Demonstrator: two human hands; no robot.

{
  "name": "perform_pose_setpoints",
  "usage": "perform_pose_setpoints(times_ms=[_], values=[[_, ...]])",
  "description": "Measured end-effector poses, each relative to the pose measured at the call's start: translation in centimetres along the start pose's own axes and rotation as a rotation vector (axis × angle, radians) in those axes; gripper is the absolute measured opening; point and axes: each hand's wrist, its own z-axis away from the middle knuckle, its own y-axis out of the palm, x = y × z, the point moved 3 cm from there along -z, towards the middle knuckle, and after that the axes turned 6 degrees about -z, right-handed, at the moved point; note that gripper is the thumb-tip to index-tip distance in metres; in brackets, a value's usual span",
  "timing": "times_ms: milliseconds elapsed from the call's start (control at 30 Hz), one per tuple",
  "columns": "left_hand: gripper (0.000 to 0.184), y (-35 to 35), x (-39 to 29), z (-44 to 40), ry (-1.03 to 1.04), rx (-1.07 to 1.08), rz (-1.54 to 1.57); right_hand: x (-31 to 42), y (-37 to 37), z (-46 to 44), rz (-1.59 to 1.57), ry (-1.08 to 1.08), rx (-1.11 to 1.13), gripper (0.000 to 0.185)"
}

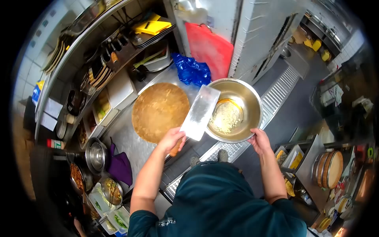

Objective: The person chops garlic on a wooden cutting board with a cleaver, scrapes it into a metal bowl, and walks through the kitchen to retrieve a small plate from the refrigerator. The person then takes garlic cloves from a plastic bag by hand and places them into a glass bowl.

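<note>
1. Fingers of the left hand (173, 140), in the head view, curl around a broad silver metal cleaver (202, 110) by its handle.
2. Those of the right hand (259, 141) pinch a round silver metal bowl (249, 98) at its rim.
3. Finely chopped pale pieces (226, 118) already lie inside it; what remains cannot be told.

Bowl (250, 106) partly behind cleaver (201, 112), handle (176, 148) half-hidden by left fingers (176, 135), pale bits (226, 118) unidentifiably small
</note>
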Motion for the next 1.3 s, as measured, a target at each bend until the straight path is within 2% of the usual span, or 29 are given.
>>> perform_pose_setpoints(times_ms=[133,200,300,367,433,500,567,633,667,700,767,867,900,967,1033,1133,1200,1300], values=[[0.02,-3.8,-0.6,5.4,-0.115,-0.014,-0.134,-0.7,-2.2,-1.2,-0.114,0.002,-0.057,0.024],[0.022,-5.2,-1.2,7.8,-0.174,-0.099,-0.241,-0.9,-3.3,-1.6,-0.163,-0.016,-0.095,0.023],[0.021,-5.7,-0.6,8.9,-0.06,-0.325,-0.511,-0.7,-4.6,-1.8,-0.231,-0.07,-0.142,0.022],[0.014,-3.8,0.6,7.9,0.045,-0.576,-0.511,-0.7,-3.4,-1.4,-0.267,-0.097,-0.142,0.021],[0.01,0.0,1.1,5.9,0.246,-0.667,-0.417,-1.1,-1.9,-1.2,-0.275,-0.11,-0.143,0.021],[0.01,4.4,1.0,3.6,0.21,-0.706,-0.356,-2.4,-0.7,-1.2,-0.301,-0.125,-0.127,0.02],[0.019,7.6,3.8,0.7,0.461,-0.664,-0.719,-3.2,1.1,-1.0,-0.302,-0.121,-0.12,0.022],[0.029,10.0,1.2,1.2,0.397,-0.537,-0.747,-3.8,2.0,-1.2,-0.305,-0.115,-0.161,0.022],[0.043,10.4,0.5,1.7,0.244,-0.517,-0.709,-3.5,2.1,-1.3,-0.34,-0.116,-0.183,0.022],[0.046,10.9,0.7,1.7,0.335,-0.593,-0.732,-3.1,2.3,-1.6,-0.309,-0.137,-0.181,0.022],[0.048,11.0,1.3,2.0,0.414,-0.509,-0.896,-3.4,1.9,-1.5,-0.253,-0.155,-0.193,0.022],[0.049,8.4,1.9,2.3,0.455,-0.557,-1.112,-3.3,0.2,-2.1,-0.252,-0.126,-0.177,0.024],[0.048,7.5,0.9,2.8,0.425,-0.604,-1.174,-3.2,-0.2,-2.2,-0.252,-0.125,-0.162,0.024],[0.05,2.9,2.4,2.1,0.622,-0.853,-1.234,-3.2,-0.7,-2.0,-0.195,-0.106,-0.173,0.028],[0.037,-2.5,3.5,1.6,0.346,-1.039,-1.265,-3.6,-1.4,-1.8,-0.134,-0.088,-0.164,0.029],[0.031,-7.2,4.2,2.8,0.109,-1.191,-1.355,-5.0,-2.2,-1.6,-0.017,-0.056,-0.197,0.029],[0.03,-8.2,4.9,3.8,-0.007,-1.224,-1.357,-6.2,-2.3,-1.7,0.059,-0.048,-0.188,0.028],[0.029,-5.1,6.8,4.5,0.027,-1.168,-1.343,-8.1,-1.8,-1.9,0.06,-0.05,-0.164,0.026]])
